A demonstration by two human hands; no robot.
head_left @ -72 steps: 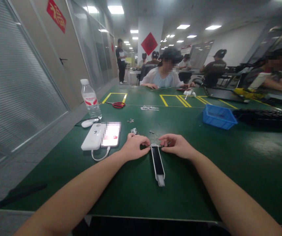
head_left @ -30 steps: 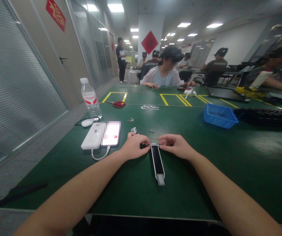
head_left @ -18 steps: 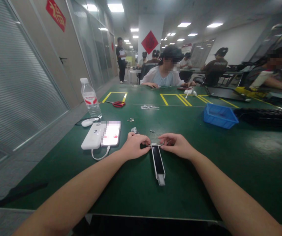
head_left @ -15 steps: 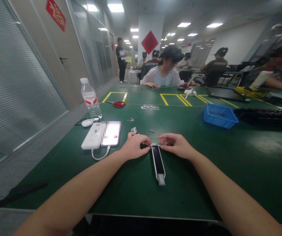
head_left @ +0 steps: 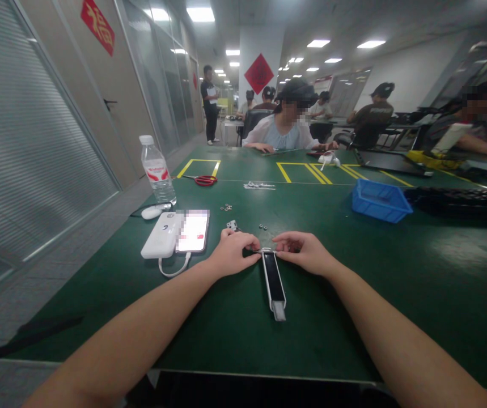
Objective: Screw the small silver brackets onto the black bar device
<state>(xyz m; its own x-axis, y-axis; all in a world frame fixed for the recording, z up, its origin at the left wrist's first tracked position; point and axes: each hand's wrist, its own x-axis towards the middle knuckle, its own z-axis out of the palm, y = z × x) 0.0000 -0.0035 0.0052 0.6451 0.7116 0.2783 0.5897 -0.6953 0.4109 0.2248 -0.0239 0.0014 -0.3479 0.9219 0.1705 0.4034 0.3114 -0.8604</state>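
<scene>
A long narrow device (head_left: 273, 279) with a white frame and black face lies on the green table, a pale tab at its near end. Both hands are at its far end. My left hand (head_left: 237, 253) is closed in a pinch at the left corner, around something too small to make out. On the right corner, my right hand (head_left: 300, 251) pinches too, its fingers curled; what they hold is hidden. Just beyond are two small rings (head_left: 263, 227) and a small metal part (head_left: 232, 226), partly behind my left hand.
Left of my hands lie a white power bank (head_left: 158, 237) and a cabled phone (head_left: 193, 232), with a bottle (head_left: 157, 173) behind. Farther off are red-handled scissors (head_left: 206, 180), small rings (head_left: 227, 207), metal strips (head_left: 259, 186) and a blue bin (head_left: 380, 201). A person (head_left: 283, 133) sits opposite.
</scene>
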